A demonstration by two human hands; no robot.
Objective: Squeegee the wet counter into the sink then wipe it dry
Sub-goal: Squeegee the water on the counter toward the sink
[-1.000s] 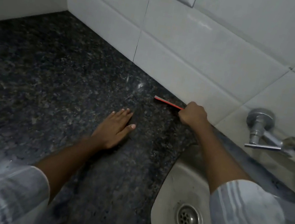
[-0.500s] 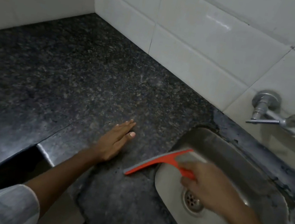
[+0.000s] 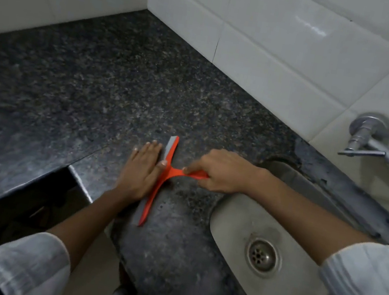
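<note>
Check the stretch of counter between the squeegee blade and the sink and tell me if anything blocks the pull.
Nothing visible blocks it. The squeegee, held by the right hand, has only bare granite counter between its blade and the sink. The left hand lies flat on the far side of the blade, out of the path.

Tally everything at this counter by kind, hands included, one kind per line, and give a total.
Hands: 2, left hand flat on the counter, right hand holding the squeegee
Squeegee: 1, orange
Sink: 1
Drain: 1
Tap: 1
Counter: 1
Total: 7
</note>
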